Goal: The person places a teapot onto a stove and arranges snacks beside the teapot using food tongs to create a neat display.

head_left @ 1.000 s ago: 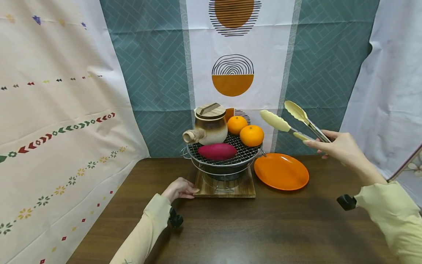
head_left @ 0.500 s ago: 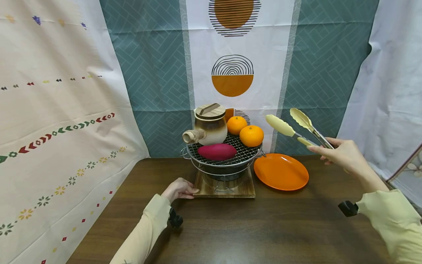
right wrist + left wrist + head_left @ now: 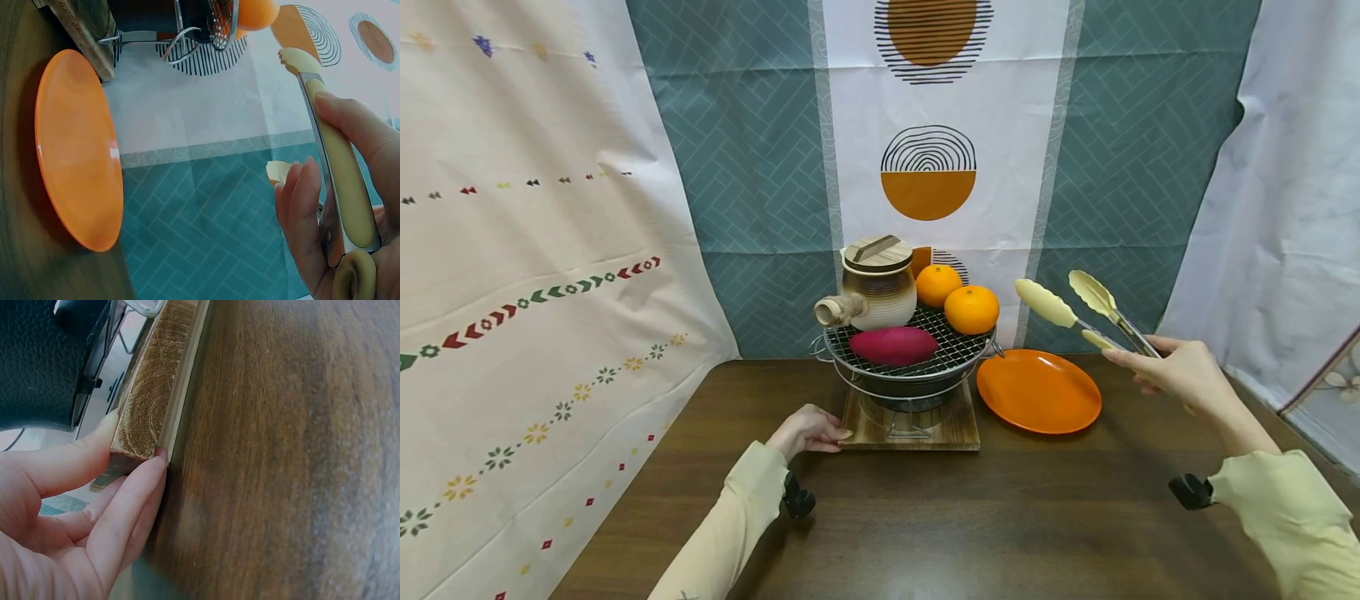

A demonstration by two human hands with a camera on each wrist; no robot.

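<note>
My left hand pinches the front left corner of a square wooden board, thumb on top and fingers at its lower edge. On that board stands a round grill. A magenta sweet potato, two oranges and a lidded clay pot rest on its mesh. My right hand holds cream-tipped tongs in the air, above and to the right of an orange plate. The tongs' tips are spread apart with nothing between them. Part of the sweet potato's underside is hidden.
The pot's rope-wrapped handle sticks out to the left over the grill's rim. Behind the table hangs a patterned cloth, with a white cloth along the left side. The plate lies just right of the board.
My right hand has moved down and slightly to the right with the tongs, nearer the plate. My left hand stays at the board's corner.
</note>
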